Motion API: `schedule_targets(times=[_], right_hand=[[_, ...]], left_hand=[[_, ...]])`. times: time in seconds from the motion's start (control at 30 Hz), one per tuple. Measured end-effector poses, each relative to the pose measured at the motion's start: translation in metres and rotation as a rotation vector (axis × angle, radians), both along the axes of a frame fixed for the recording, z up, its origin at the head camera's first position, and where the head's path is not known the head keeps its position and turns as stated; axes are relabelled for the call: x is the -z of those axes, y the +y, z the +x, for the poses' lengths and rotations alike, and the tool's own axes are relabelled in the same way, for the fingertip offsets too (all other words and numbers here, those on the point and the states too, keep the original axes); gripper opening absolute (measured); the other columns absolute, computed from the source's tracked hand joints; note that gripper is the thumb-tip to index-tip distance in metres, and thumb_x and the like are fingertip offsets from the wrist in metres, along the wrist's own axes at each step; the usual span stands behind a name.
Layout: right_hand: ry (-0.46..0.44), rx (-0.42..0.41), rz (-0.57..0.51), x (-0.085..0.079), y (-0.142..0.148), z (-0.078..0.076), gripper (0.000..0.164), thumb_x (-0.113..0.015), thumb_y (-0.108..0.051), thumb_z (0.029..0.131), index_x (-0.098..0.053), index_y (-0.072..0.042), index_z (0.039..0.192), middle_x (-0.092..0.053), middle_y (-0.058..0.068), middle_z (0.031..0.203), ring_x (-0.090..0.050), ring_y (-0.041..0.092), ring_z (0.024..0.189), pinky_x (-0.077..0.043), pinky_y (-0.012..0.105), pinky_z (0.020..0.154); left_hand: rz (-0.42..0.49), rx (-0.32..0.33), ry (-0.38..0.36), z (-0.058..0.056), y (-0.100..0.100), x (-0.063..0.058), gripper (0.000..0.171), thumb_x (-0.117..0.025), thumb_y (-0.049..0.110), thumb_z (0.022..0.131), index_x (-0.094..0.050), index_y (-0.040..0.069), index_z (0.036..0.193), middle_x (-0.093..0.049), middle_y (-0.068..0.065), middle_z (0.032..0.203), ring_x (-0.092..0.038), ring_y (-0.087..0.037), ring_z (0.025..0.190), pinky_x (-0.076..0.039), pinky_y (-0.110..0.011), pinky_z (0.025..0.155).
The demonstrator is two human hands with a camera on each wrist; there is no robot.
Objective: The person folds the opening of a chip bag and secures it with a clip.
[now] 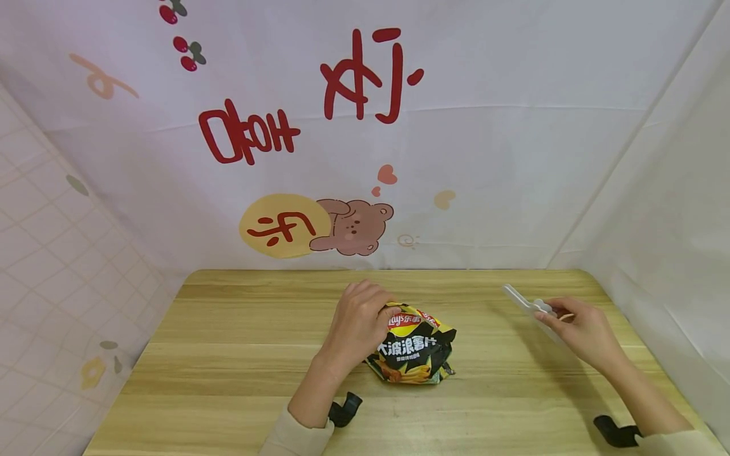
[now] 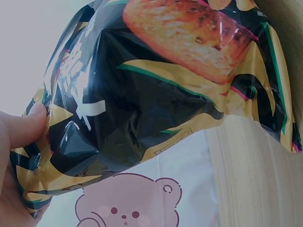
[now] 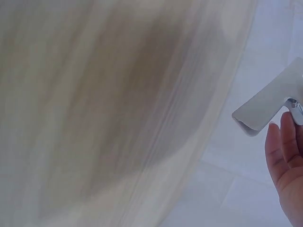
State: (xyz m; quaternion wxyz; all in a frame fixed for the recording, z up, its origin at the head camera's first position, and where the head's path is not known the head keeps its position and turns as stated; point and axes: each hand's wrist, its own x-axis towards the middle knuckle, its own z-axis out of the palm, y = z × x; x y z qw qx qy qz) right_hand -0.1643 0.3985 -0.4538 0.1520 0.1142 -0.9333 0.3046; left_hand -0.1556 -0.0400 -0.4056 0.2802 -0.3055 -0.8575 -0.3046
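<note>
Lay's chip bag [image 1: 412, 348] is at abt the middle of the surface [image 1: 245, 345]; can't tell if its lower edge rests there or hangs just clear. L hand [image 1: 360, 323] grips one end of it, thumb on the printed side near the edge. R hand [image 1: 587, 329] pinches the white bar-shaped clip [image 1: 520, 297] (prob. a bag sealer, can't be sure) by its raised middle part, well apart from the bag & up off the surface, shadow below.

To do this well, IMO: keep L grip out at the bag's end, firm but light, b/c the film looks slick & crinkly and a hard squeeze could crush chips. Flatten any folds at that end w/ the thumb. R hand should hold the clip by its middle, fingertips off the long bar, & level it w/ the bag's edge before contact. Main risk, I'd say: bag twisting if held by one corner only.

Count: 1 chip bag, 1 clip, 2 hands, 2 black wrist mounts [image 1: 345, 410] (1 per wrist), 2 cream cuffs [image 1: 299, 436]. On the backdrop [image 1: 513, 158]: 1 printed bear [image 1: 359, 231], 2 pink hearts [image 1: 387, 175], 1 yellow heart [image 1: 445, 199].
</note>
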Motion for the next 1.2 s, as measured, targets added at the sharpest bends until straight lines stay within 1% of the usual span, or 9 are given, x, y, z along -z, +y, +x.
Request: schedule_targets(times=[0.13, 0.27, 0.43, 0.6, 0.87, 1.0, 1.2], right_hand=[[0.01, 0.004, -0.03, -0.004, -0.007, 0.005, 0.028, -0.082, -0.008, 0.091, -0.073, 0.006, 0.113, -0.072, 0.015, 0.095, -0.062, -0.005, 0.072, -0.053, 0.02, 0.054], [0.021, -0.003, -0.049, -0.009, -0.017, 0.011, 0.025, -0.082, -0.007, 0.091, -0.073, 0.004, 0.112, -0.071, 0.013, 0.095, -0.063, -0.004, 0.073, -0.054, 0.023, 0.053], [0.033, -0.029, -0.077, -0.014, -0.03, 0.018, 0.023, -0.082, -0.003, 0.09, -0.074, 0.001, 0.111, -0.07, 0.007, 0.094, -0.064, -0.003, 0.076, -0.055, 0.025, 0.051], [0.07, -0.068, -0.075, -0.017, -0.041, 0.024, 0.023, -0.082, 0.002, 0.087, -0.074, -0.003, 0.108, -0.069, -0.001, 0.091, -0.064, -0.001, 0.076, -0.054, 0.024, 0.051], [0.165, -0.159, -0.073, -0.015, -0.054, 0.028, 0.033, -0.083, 0.012, 0.079, -0.074, -0.009, 0.103, -0.066, -0.006, 0.086, -0.062, 0.003, 0.071, -0.051, 0.02, 0.052], [0.194, -0.187, -0.085, -0.016, -0.06, 0.03, 0.037, -0.084, 0.015, 0.076, -0.073, -0.01, 0.102, -0.065, -0.007, 0.087, -0.061, 0.003, 0.072, -0.049, 0.019, 0.054], [0.206, -0.214, -0.083, -0.018, -0.069, 0.034, 0.04, -0.084, 0.015, 0.074, -0.074, -0.013, 0.101, -0.066, -0.008, 0.09, -0.059, 0.003, 0.075, -0.048, 0.017, 0.057]], left_hand=[[0.0, 0.0, 0.002, 0.0, 0.0, 0.0, 0.009, -0.085, 0.008, 0.087, -0.08, 0.008, 0.095, -0.077, 0.0, 0.091, -0.068, -0.018, 0.091, -0.05, -0.034, 0.082], [-0.001, 0.0, -0.004, 0.0, 0.0, 0.001, 0.008, -0.085, 0.008, 0.087, -0.081, 0.009, 0.094, -0.077, 0.001, 0.091, -0.068, -0.017, 0.091, -0.05, -0.033, 0.082], [0.002, 0.001, -0.006, 0.0, 0.0, 0.001, 0.008, -0.085, 0.008, 0.088, -0.081, 0.009, 0.094, -0.077, 0.001, 0.091, -0.067, -0.017, 0.09, -0.049, -0.033, 0.081], [0.01, 0.006, 0.001, 0.0, -0.001, 0.001, 0.008, -0.085, 0.008, 0.087, -0.081, 0.009, 0.094, -0.077, 0.001, 0.09, -0.067, -0.017, 0.09, -0.049, -0.033, 0.081], [0.009, 0.007, 0.006, 0.0, -0.001, 0.003, 0.008, -0.085, 0.007, 0.087, -0.081, 0.01, 0.094, -0.077, 0.002, 0.09, -0.067, -0.017, 0.09, -0.049, -0.033, 0.08], [0.012, 0.008, 0.007, 0.0, -0.001, 0.002, 0.008, -0.085, 0.008, 0.087, -0.081, 0.01, 0.094, -0.077, 0.002, 0.09, -0.067, -0.017, 0.09, -0.049, -0.033, 0.08], [0.012, 0.009, 0.003, 0.0, -0.001, 0.001, 0.008, -0.085, 0.007, 0.087, -0.08, 0.01, 0.094, -0.077, 0.001, 0.09, -0.067, -0.017, 0.09, -0.049, -0.033, 0.081]])
